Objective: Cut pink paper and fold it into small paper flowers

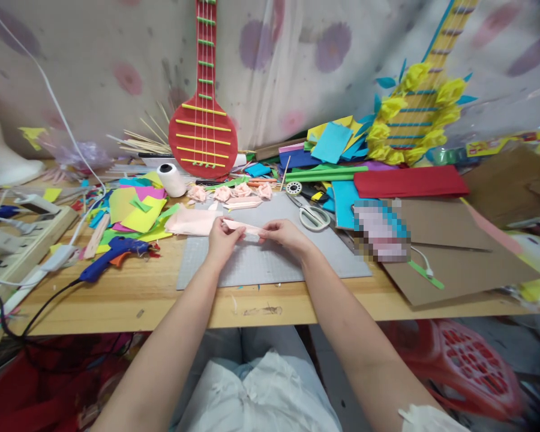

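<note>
Between my two hands, a pale pink paper strip (247,227) is stretched a little above the grey cutting mat (270,267). My left hand (224,238) pinches its left end, and my right hand (284,235) pinches the right end. Just beyond my left hand lies a stack of pale pink crepe paper (191,221). Several pink paper flowers (242,191) sit in a row at the mat's far edge, with folded pink strips (243,203) in front of them. White-handled scissors (314,217) rest on the mat, right of my right hand.
A blue hot glue gun (114,257) lies at left near a power strip (22,258) with cables. A red paper lute (203,138) and a yellow flowered one (411,114) stand at the back. Brown cardboard (454,264) covers the right side, near a thread spool (171,180).
</note>
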A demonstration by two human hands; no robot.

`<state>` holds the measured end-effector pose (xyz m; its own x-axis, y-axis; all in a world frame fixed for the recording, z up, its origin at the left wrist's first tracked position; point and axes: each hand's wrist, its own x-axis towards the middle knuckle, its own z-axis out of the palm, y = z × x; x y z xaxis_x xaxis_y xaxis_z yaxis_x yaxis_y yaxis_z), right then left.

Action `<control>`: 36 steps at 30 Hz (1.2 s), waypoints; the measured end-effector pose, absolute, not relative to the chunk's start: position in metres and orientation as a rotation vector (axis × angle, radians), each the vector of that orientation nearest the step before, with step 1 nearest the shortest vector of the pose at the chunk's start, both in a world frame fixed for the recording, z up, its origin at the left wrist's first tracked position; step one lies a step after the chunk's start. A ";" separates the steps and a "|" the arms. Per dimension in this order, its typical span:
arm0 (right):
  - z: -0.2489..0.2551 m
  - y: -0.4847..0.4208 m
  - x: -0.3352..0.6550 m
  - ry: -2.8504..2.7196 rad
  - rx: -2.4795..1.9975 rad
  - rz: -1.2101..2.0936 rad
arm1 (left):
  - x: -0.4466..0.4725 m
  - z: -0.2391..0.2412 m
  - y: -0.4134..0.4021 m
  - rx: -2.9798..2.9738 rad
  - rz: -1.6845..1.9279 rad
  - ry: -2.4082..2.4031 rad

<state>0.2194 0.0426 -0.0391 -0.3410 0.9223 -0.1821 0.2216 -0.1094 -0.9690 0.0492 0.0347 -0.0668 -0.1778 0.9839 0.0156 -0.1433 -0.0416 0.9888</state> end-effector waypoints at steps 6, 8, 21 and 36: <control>-0.038 0.043 0.222 -1.510 -1.317 1.509 | 0.049 -0.060 0.034 0.989 1.449 1.232; -0.040 0.044 0.225 -1.526 -1.308 1.511 | 0.048 -0.060 0.033 1.000 1.468 1.215; -0.049 0.057 0.241 -1.412 -1.370 1.276 | 0.050 -0.040 0.089 0.649 1.595 1.469; -0.054 0.053 0.234 -1.613 -1.467 1.186 | 0.028 -0.045 0.099 1.035 1.391 1.754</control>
<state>0.2342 0.0531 -0.0545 -0.1649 0.9804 -0.1076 0.3950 -0.0343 -0.9180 0.0278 0.0990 -0.0452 -0.4669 0.8840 -0.0228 0.1789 0.1197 0.9766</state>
